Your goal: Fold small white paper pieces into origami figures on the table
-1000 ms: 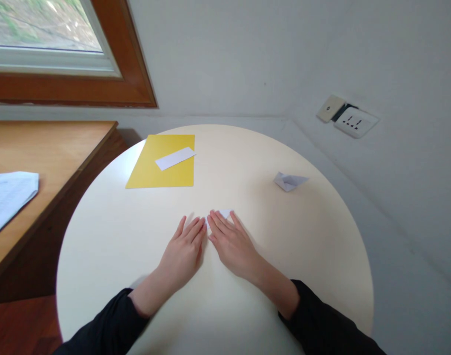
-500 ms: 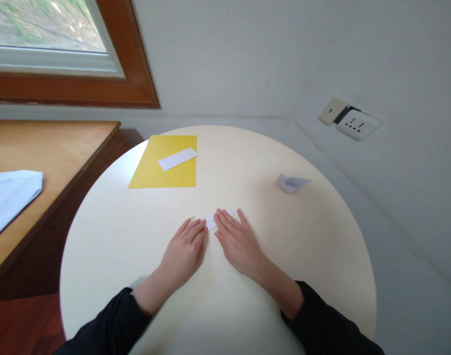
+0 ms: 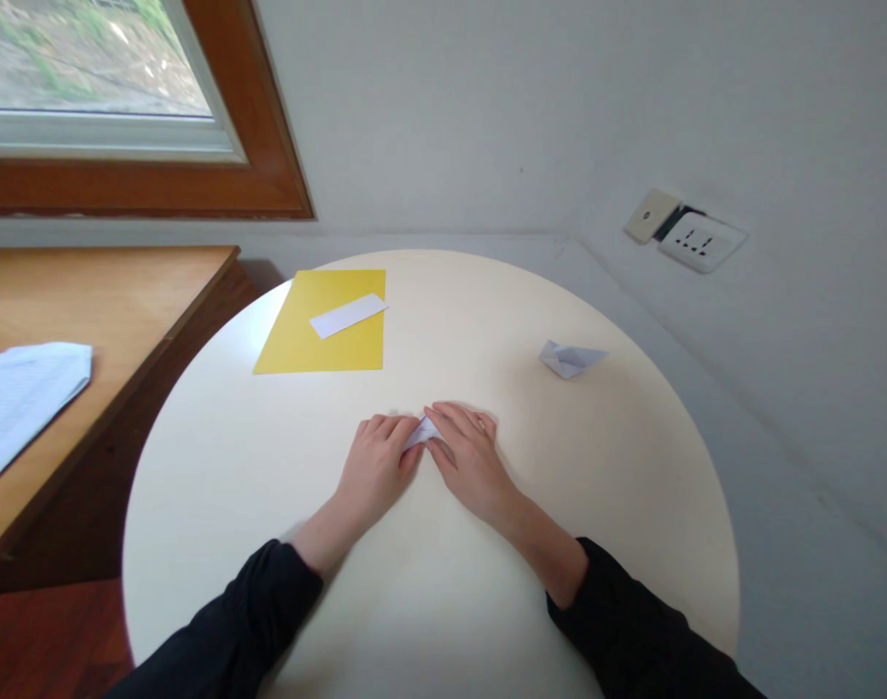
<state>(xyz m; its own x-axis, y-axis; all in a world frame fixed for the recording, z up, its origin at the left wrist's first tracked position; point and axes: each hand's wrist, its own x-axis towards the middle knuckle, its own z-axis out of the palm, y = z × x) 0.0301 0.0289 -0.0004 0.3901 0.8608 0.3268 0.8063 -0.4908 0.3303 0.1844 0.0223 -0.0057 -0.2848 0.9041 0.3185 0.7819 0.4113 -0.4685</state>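
Note:
A small folded piece of white paper [image 3: 422, 432] lies between my hands near the middle of the round white table [image 3: 429, 592]. My left hand [image 3: 377, 456] grips its left end, fingers curled over the far side and thumb on the near side. On its right part my right hand [image 3: 473, 456] closes, with thumb and fingers bent around it. Much of the paper is hidden under the fingers. Beyond, a white paper strip [image 3: 348, 316] rests on a yellow sheet [image 3: 283, 349]. To the right sits a folded white paper shape [image 3: 571, 359] with a pointed end.
A wooden desk [image 3: 159, 282] with white lined paper [image 3: 36, 403] on it stands at the left. Behind the table are a white wall and a wood-framed window [image 3: 276, 146]. A socket plate [image 3: 702, 241] is on the right wall.
My hands have gone from lying flat over the paper to gripping it with bent fingers. My left hand has moved slightly right and the gap between the hands has narrowed.

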